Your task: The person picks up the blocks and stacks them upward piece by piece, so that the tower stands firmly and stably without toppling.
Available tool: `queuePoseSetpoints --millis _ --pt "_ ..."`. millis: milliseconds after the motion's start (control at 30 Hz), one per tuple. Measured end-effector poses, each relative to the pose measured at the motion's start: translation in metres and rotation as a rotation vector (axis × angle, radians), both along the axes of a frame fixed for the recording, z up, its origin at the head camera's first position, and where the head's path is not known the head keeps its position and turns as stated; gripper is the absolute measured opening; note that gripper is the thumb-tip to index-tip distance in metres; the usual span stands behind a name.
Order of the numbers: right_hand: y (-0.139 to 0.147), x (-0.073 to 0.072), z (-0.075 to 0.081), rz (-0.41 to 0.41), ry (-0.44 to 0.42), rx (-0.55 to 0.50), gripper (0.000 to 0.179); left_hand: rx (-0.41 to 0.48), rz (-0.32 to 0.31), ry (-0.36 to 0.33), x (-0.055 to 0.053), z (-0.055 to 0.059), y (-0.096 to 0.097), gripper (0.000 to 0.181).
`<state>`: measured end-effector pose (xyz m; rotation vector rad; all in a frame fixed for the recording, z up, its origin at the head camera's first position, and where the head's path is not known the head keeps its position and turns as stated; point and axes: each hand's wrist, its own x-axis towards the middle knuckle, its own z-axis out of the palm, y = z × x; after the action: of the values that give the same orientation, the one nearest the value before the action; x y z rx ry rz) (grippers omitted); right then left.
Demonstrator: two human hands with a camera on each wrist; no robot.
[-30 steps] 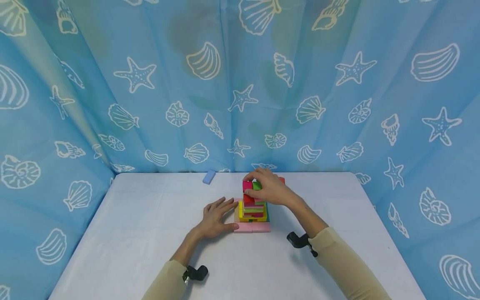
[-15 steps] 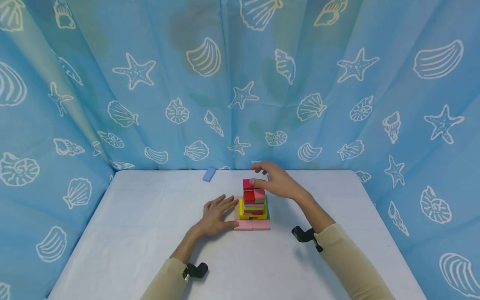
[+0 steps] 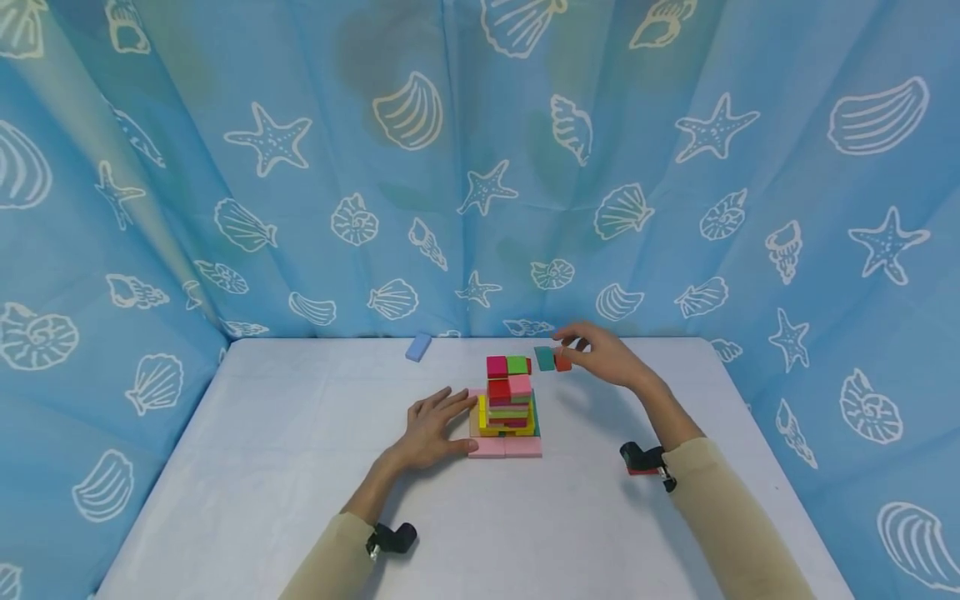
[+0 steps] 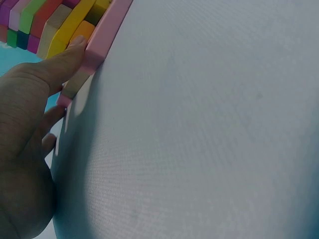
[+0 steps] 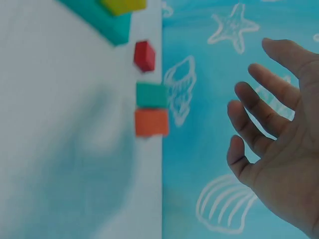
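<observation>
A stepped tower of coloured wooden blocks (image 3: 498, 392) stands mid-table, a magenta and a green block on top and pink blocks (image 3: 487, 448) along its base. My left hand (image 3: 427, 432) rests on the table at its left side, fingers spread; in the left wrist view the thumb (image 4: 67, 62) touches the lowest layers. Behind and right of the tower, a teal block (image 3: 544, 358) and an orange block (image 3: 563, 362) lie side by side. Over them hovers my right hand (image 3: 603, 357); the right wrist view shows its fingers loosely bent with nothing in them.
A light blue block (image 3: 417, 347) lies near the back edge, left of the tower. Another red block (image 5: 144, 56) lies behind the tower. Partly under the right wrist camera shows a red piece (image 3: 642, 472). A blue shell-patterned curtain (image 3: 480, 250) surrounds the white table (image 3: 300, 442).
My right hand has left the top of the tower and moved right to the teal and orange blocks. The left hand has stayed in place.
</observation>
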<state>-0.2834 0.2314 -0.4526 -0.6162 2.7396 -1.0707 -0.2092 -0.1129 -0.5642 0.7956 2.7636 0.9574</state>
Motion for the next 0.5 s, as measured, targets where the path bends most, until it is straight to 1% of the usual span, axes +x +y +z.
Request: queuePoseSetpoints --millis 100,267,400,500 --pt "0.017 0.005 -0.007 0.014 -0.039 0.038 0.037 -0.002 -0.008 0.001 0.0 -0.001 0.001 0.078" --pt "0.043 0.016 -0.016 -0.006 -0.123 0.098 0.041 -0.001 -0.008 -0.005 -0.001 0.0 0.0 0.078" --pt "0.059 0.022 -0.027 -0.028 -0.144 0.104 0.044 0.015 -0.005 -0.001 0.0 0.002 -0.001 0.078" --pt "0.062 0.024 -0.037 -0.038 -0.154 0.099 0.044 0.017 -0.01 -0.004 0.0 0.001 -0.001 0.078"
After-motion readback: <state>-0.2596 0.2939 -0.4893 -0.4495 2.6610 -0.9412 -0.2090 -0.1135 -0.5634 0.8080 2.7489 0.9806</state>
